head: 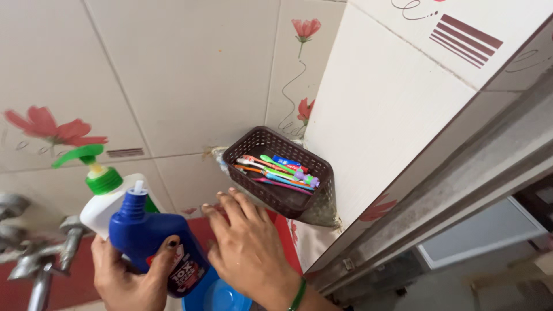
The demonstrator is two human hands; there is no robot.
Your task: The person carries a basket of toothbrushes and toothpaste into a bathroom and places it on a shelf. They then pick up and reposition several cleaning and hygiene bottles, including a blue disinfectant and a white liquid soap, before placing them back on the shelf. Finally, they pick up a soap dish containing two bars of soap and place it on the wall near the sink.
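Your left hand [129,276] grips two half-hidden bottles: blue bottle [152,239], white bottle [109,204]. Right hand's [250,250] fingers [230,210] spread empty, basket [276,170] just above.

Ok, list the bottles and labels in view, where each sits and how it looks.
Blue bottle: in the left hand, narrow white nozzle, cap off.
Its label: red and white, on the front.
White bottle: behind the blue one, green flip cap open.
The right hand holds no package.

The left hand [129,276] grips a blue bottle [155,245] and, just behind it, a white bottle with a green pump [103,198]. The right hand [247,247] spreads flat beside them, fingertips just below a brown corner basket [314,193] of coloured toothbrushes [276,171]. Metal taps [40,253] stand left of the hands.
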